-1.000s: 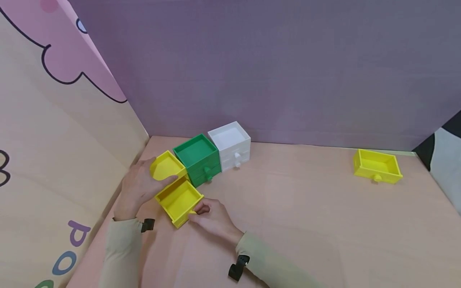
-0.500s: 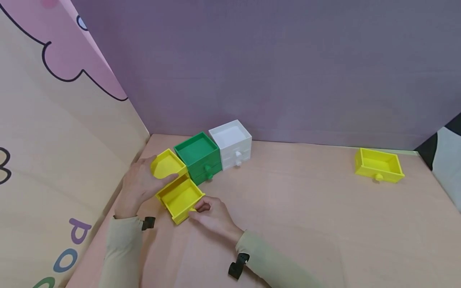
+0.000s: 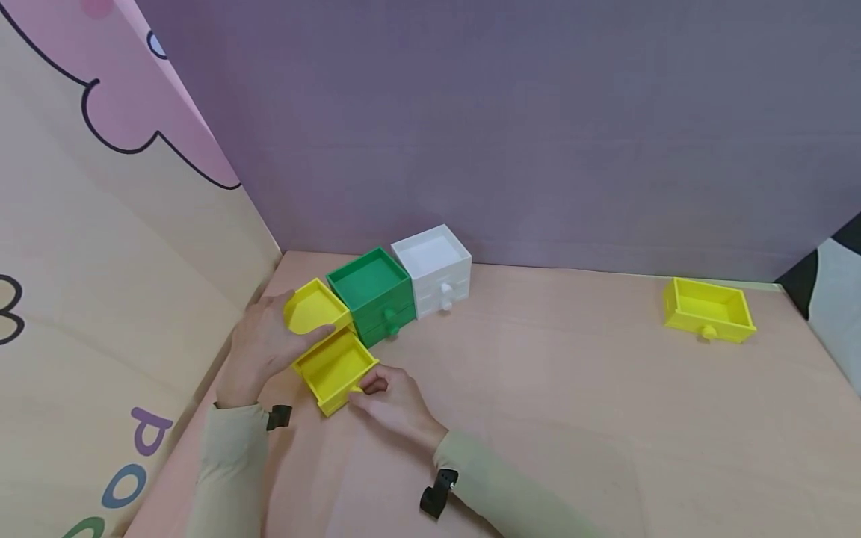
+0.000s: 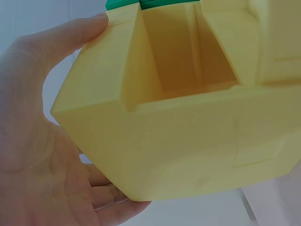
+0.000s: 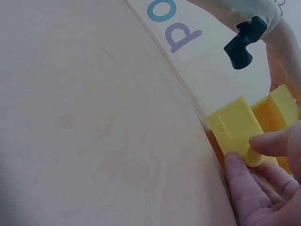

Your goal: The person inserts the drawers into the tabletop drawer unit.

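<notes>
A small yellow drawer cabinet [image 3: 311, 308] stands at the left, and my left hand [image 3: 258, 344] grips it, thumb across its front top edge. In the left wrist view the thumb and fingers lie around the yellow cabinet's body [image 4: 164, 146]. A yellow drawer [image 3: 336, 366] sticks out from the cabinet's front, with nothing seen inside. My right hand [image 3: 397, 407] pinches the knob at its front. The right wrist view shows this knob [image 5: 255, 157] between thumb and fingers, below the drawer front [image 5: 237, 125]. How far the drawer's back end reaches into the cabinet is hidden.
A green drawer cabinet [image 3: 370, 288] stands right beside the yellow one, and a white drawer cabinet [image 3: 433, 261] beside that, near the purple back wall [image 3: 511, 134]. Another yellow drawer [image 3: 708, 306] lies far right. A cream side wall [image 3: 101, 261] borders the left.
The right hand and the pulled-out drawer have shifted slightly left and towards the cabinet. The left hand keeps its grip on the cabinet. The view has shifted a little.
</notes>
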`<state>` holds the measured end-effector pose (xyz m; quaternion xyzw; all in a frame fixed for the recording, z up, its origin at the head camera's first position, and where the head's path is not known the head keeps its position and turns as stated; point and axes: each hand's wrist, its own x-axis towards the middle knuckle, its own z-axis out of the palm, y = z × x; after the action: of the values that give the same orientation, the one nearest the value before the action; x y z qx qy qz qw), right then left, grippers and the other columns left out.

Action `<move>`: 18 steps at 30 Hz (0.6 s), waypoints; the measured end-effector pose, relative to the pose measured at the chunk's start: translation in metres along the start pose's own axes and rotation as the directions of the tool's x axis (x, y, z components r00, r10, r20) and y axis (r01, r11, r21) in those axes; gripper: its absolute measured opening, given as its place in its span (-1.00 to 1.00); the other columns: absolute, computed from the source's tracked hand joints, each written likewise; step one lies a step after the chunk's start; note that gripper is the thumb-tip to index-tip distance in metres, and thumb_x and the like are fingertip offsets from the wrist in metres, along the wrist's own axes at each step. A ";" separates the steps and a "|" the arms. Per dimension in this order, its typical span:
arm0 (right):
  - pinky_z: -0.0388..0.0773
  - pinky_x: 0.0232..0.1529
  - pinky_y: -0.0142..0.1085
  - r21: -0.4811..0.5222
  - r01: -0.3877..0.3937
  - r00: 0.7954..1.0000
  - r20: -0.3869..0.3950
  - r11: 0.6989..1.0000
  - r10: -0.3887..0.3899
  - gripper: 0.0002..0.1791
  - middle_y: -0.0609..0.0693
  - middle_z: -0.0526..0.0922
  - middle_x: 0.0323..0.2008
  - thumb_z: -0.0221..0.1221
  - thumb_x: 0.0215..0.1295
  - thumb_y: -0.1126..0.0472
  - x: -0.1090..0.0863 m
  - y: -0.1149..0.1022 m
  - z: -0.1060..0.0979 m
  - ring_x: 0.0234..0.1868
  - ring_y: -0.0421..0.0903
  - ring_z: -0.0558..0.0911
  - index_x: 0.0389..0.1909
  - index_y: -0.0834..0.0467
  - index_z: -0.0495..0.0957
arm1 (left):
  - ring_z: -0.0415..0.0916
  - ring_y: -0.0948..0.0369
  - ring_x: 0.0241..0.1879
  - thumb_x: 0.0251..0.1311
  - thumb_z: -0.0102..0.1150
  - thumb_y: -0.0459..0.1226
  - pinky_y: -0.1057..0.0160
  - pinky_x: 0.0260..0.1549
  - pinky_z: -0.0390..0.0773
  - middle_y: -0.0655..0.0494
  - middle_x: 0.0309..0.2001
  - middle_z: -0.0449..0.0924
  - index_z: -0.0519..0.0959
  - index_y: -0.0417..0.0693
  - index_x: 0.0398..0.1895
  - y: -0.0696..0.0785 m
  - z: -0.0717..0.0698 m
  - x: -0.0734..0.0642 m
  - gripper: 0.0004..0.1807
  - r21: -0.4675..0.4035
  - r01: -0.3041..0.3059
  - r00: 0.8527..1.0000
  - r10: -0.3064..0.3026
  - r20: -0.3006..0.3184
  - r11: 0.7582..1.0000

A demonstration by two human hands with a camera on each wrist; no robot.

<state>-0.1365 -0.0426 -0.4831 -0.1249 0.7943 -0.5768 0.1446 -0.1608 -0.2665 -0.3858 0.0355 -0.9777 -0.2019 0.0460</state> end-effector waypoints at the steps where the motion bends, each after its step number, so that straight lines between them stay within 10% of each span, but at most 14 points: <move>1: 0.63 -0.10 -0.39 -0.007 0.001 1.000 0.002 1.000 -0.001 -0.82 -0.06 0.74 -0.27 0.46 0.31 0.14 0.001 0.000 0.000 -0.24 -0.19 0.64 -0.25 0.14 0.68 | 0.49 -0.23 0.13 0.22 0.27 0.37 -0.27 0.08 0.62 -0.37 0.35 0.50 0.28 -0.27 0.58 0.000 0.000 0.000 0.13 -0.002 0.000 1.000 0.000 -0.001 1.000; 18: 0.72 -0.13 -0.42 -0.239 0.083 0.997 0.026 0.967 -0.079 -0.80 -0.06 0.85 -0.23 0.45 0.33 0.22 0.001 -0.006 -0.006 -0.26 -0.28 0.74 -0.08 0.20 0.77 | 0.48 -0.21 0.10 0.22 0.27 0.37 -0.23 0.03 0.64 -0.38 0.35 0.48 0.25 -0.31 0.59 0.000 0.002 0.000 0.15 -0.011 0.005 1.000 -0.004 0.011 1.000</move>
<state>-0.1392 -0.0392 -0.4761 -0.1785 0.8513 -0.4808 0.1109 -0.1609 -0.2662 -0.3874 0.0363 -0.9767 -0.2076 0.0404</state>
